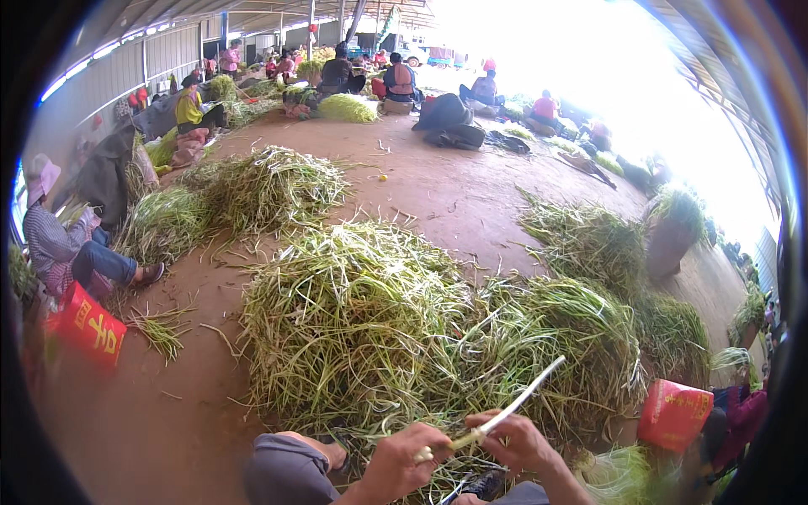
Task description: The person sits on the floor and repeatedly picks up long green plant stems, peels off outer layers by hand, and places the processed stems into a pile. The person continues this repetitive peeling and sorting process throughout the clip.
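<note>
My left hand (pixel 410 461) grips the lower end of a long pale stalk (pixel 524 394), with a whitish end poking out beside the fingers. My right hand (pixel 511 442) has its fingers around the same stalk farther up, where a bit of loose skin shows. The stalk slants up to the right, its white end above a big heap of green and yellowish stalks (pixel 360 303). Both hands are low in the picture, above my knees, with that heap just beyond them. A bundle of pale green stalks (pixel 612 473) lies right of my right hand.
More stalk heaps lie at the back left (pixel 278 183) and right (pixel 587 240). A person (pixel 57 233) sits at the left by a red bag (pixel 91 325). Another red bag (pixel 675 413) stands at the right beside a person's dark red sleeve (pixel 745 420). Several people sit farther off.
</note>
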### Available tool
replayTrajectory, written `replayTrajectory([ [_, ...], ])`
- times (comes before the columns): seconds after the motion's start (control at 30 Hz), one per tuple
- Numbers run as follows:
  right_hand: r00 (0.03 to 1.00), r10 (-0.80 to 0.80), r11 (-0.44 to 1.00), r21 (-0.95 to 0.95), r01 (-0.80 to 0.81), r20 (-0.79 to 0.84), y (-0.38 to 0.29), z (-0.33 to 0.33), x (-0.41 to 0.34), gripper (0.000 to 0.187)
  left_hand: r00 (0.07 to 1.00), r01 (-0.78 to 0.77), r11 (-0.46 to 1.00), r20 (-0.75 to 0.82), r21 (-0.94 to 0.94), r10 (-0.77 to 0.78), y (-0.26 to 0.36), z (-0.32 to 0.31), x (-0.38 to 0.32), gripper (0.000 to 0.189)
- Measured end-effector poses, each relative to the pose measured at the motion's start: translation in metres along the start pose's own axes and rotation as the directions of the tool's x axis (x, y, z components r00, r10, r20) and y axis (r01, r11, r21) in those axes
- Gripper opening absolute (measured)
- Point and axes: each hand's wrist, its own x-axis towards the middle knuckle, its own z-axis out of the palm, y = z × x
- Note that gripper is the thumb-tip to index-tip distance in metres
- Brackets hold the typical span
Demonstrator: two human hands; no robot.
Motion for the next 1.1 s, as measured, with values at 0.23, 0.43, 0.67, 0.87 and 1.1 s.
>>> replayTrajectory([
  [0.23, 0.982, 0.084, 0.895, 0.420, -0.149, 0.170, -0.013, 0.024, -0.002, 0.036, 0.984, 0.162, 0.986, 0.072, 0.049, -0.165, 0.001, 0.007, -0.008, 0.025],
  [0.43, 0.940, 0.281, 0.920, 0.226, -0.321, 0.194, -0.028, 0.025, 0.003, 0.033, 0.969, 0.224, 0.974, 0.101, 0.007, -0.224, 0.001, 0.005, -0.007, 0.034],
  [0.67, 0.974, 0.202, 0.975, 0.074, -0.210, 0.100, -0.033, 0.018, 0.000, 0.022, 0.981, 0.177, 0.983, 0.073, 0.050, -0.180, 0.005, 0.010, -0.006, 0.033],
  [0.87, 0.992, 0.109, 0.978, -0.175, -0.118, -0.058, -0.004, -0.002, -0.013, 0.012, 0.993, 0.067, 0.975, -0.113, 0.211, -0.043, -0.002, -0.009, 0.001, 0.019],
  [1.1, 0.752, 0.484, 0.858, 0.076, -0.508, -0.448, 0.075, -0.058, -0.045, 0.013, 0.777, 0.097, 0.979, -0.601, -0.177, -0.186, -0.007, -0.042, -0.002, 0.016],
])
